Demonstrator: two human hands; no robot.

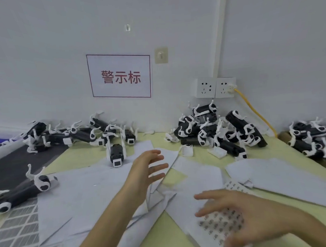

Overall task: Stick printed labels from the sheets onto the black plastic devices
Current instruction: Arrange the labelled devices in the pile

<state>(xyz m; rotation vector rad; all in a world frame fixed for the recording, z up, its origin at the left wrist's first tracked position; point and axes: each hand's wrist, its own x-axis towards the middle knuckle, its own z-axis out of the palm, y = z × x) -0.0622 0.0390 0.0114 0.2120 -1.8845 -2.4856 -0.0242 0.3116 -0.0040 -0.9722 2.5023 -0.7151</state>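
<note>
Pale green surface [81, 155] covered in loose white sheets [83, 192], black devices [233, 124] piled along the back, lone device [116, 153] sitting mid-surface. Label sheet [213, 227] lies front right under the right hand [252, 218]; the left hand [147, 172] hovers over the white sheets. Fingers on both are spread, holding nothing.

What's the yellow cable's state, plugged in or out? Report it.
Plugged in: the white plug on the yellow cable sits in the right socket, and the cable runs down from it.
</note>
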